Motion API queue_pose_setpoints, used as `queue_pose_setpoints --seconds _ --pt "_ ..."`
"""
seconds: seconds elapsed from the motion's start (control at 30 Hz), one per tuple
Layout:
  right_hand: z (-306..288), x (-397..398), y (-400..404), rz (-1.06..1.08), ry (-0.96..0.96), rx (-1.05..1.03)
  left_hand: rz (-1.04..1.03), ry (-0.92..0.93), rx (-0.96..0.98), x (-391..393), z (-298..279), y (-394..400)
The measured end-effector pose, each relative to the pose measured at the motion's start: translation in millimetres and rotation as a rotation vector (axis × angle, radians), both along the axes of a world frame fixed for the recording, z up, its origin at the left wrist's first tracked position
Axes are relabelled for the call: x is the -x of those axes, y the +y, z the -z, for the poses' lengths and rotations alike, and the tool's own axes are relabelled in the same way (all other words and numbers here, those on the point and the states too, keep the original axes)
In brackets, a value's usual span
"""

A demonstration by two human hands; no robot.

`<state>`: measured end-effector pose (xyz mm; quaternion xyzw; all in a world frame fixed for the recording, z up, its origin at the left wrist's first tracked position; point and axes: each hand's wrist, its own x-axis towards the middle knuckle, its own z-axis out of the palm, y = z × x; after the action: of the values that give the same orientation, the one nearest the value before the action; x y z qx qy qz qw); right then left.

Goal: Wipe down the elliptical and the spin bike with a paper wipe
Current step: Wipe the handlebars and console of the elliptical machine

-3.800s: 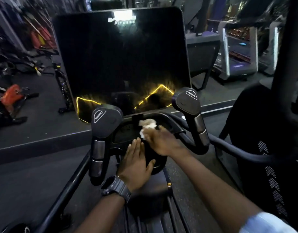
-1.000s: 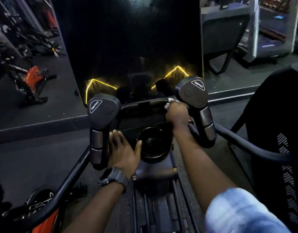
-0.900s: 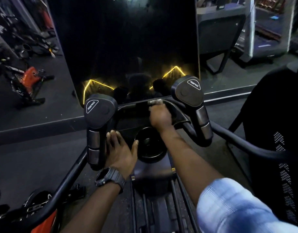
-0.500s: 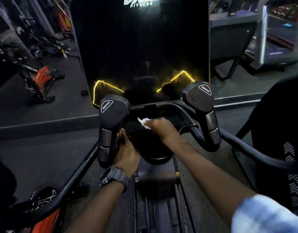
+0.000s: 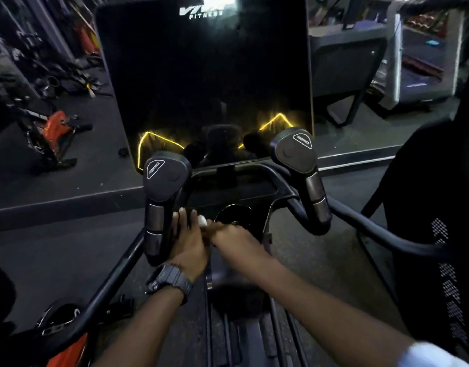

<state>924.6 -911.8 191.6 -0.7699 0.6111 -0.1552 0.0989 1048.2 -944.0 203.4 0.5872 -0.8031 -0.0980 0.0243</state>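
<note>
Right hand point(image 5: 232, 235) moved down from console, pinching crumpled white paper wipe point(image 5: 202, 221); left hand point(image 5: 187, 238) flat, fingers straight.

Before you, the tall dark screen point(image 5: 206, 83) carries the word "FITNESS" beneath a half-glared logo starting "VI". Both handle heads, left point(image 5: 165, 178) and right point(image 5: 294, 152), bear small badges reading "RESISTANCE".
</note>
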Motion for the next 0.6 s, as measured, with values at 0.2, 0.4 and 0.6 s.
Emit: queue_pose_setpoints --seconds 0.2,0.4,0.6 --pt "36.2 70.5 59.1 -0.069 -0.082 0.175 0.039 -0.007 0.052 -3.6 14.0 -2.6" --pt "1.5 98.1 2.8 0.558 -0.275 0.116 -0.006 -0.017 0.010 0.3 5.9 0.3" --pt "15.9 60.7 31.0 0.419 -0.327 0.205 -0.003 -0.054 -0.042 -1.4 1.8 2.2"
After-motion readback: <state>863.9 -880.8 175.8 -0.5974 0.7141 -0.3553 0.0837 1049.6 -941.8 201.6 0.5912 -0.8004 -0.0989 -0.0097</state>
